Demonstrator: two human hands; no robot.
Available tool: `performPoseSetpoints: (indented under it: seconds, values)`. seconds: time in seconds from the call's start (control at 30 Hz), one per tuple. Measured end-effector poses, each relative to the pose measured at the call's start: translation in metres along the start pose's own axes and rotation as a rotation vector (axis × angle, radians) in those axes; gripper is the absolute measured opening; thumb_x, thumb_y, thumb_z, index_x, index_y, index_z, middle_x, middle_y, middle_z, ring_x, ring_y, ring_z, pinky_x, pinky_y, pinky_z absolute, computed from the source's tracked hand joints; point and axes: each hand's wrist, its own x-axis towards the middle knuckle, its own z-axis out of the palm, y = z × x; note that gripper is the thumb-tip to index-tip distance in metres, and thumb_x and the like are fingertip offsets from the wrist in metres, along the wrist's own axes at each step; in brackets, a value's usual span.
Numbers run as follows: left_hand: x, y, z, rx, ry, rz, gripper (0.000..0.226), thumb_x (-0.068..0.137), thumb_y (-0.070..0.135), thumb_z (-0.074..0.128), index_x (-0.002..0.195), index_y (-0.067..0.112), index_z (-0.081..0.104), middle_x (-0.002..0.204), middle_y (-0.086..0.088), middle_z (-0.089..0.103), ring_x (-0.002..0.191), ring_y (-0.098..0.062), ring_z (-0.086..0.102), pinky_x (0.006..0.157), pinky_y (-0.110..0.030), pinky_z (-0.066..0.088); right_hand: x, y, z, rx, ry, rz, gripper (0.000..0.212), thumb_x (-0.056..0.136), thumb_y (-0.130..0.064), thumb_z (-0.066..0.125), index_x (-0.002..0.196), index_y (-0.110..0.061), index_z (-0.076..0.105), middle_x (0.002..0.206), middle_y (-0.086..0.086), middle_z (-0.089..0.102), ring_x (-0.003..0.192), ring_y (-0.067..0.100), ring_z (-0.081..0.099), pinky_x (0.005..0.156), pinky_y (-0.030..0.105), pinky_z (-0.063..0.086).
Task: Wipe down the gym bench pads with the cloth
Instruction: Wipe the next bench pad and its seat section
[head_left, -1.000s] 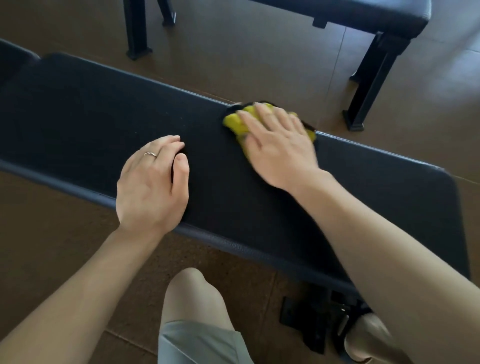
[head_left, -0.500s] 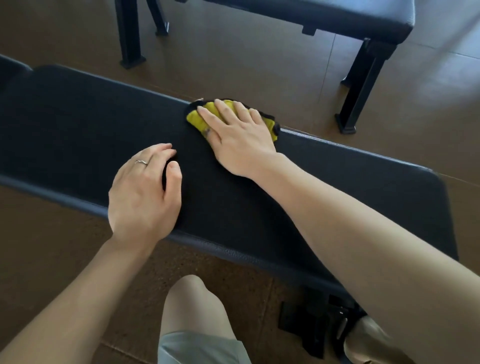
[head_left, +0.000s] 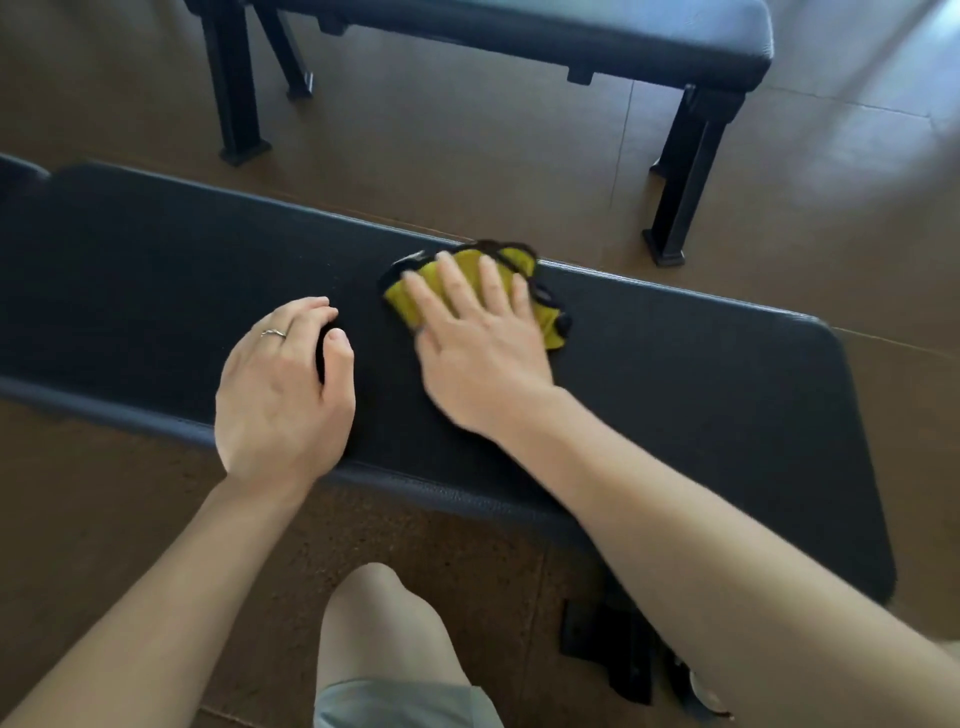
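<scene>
Cloth (head_left: 545, 327), yellow, near pad's (head_left: 701, 374) far edge, flattened under right hand (head_left: 483, 338), fingers spread and pressing for wiping contact. Left hand (head_left: 283, 384) rests loosely curled on the surface, likely bracing.

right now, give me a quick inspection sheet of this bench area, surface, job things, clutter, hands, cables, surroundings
surface: black bench pad, long and flat, running across the view; no visible marks.
job's things: yellow cloth with black edging, bunched flat on the pad near its far edge.
clutter: nothing seen on the pad.
hands: right hand presses the cloth with straight, spread fingers, motion-blurred; left hand rests on the pad near its front edge, fingers loosely bent, ring on one finger.
cables: nothing seen.
surroundings: brown floor; second black bench beyond; dark bench base below; person's knee.
</scene>
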Motion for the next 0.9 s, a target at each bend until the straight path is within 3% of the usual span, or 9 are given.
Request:
performPoseSetpoints:
  seconds: [0.1,0.27,0.37,0.53,0.7,0.9]
  values:
    - [0.001,-0.001,-0.003,-0.011,-0.018,0.021,0.053,0.102,0.032,0.026,0.132,0.010,0.065,0.141,-0.001,0.062,0.133,-0.019,0.053,0.111,-0.041,0.042,-0.047,-0.007,0.000,0.003,-0.025,-0.153,0.055,0.111,-0.046,0.020,0.163,-0.042,0.006,0.174,-0.005,0.001,0.160,0.030,-0.006,0.128,0.055,0.001]
    - [-0.001,0.003,-0.003,-0.030,-0.024,-0.006,0.055,0.101,0.033,0.024,0.132,0.011,0.064,0.144,0.002,0.060,0.134,-0.020,0.052,0.108,-0.044,0.043,-0.116,0.042,-0.005,-0.005,-0.056,-0.174,0.054,0.109,-0.051,0.016,0.162,-0.046,0.009,0.173,-0.010,0.004,0.160,0.023,-0.002,0.130,0.049,0.002]
    - [-0.001,0.002,-0.001,-0.027,-0.027,-0.006,0.055,0.101,0.033,0.024,0.132,0.011,0.065,0.144,0.002,0.060,0.134,-0.019,0.051,0.109,-0.043,0.043,-0.086,0.053,-0.010,0.013,-0.023,-0.110,0.054,0.108,-0.052,0.019,0.161,-0.047,0.017,0.173,-0.009,0.010,0.160,0.024,0.007,0.129,0.048,0.006]
    - [-0.001,0.004,0.001,-0.017,-0.004,-0.042,0.053,0.100,0.035,0.025,0.127,0.017,0.067,0.140,0.007,0.061,0.129,-0.016,0.054,0.104,-0.039,0.044,-0.026,0.033,-0.006,0.029,-0.023,-0.035,0.054,0.110,-0.051,0.014,0.162,-0.045,0.005,0.174,-0.006,0.000,0.160,0.029,-0.004,0.128,0.053,-0.001]
    - [-0.001,0.001,0.002,-0.021,-0.018,-0.050,0.044,0.103,0.025,0.032,0.130,0.018,0.066,0.142,0.007,0.061,0.131,-0.014,0.053,0.106,-0.036,0.043,-0.088,0.021,-0.002,0.057,-0.057,-0.331,0.055,0.110,-0.046,0.024,0.163,-0.044,0.007,0.174,-0.008,-0.001,0.160,0.027,-0.008,0.129,0.052,0.000]
    - [0.001,0.000,0.002,-0.028,-0.020,-0.088,0.047,0.100,0.032,0.029,0.129,0.026,0.065,0.142,0.014,0.059,0.132,-0.009,0.051,0.108,-0.038,0.044,-0.110,0.042,-0.003,0.047,-0.104,-0.556,0.056,0.110,-0.048,0.028,0.162,-0.046,0.009,0.174,-0.008,0.003,0.160,0.028,-0.004,0.128,0.053,0.002]
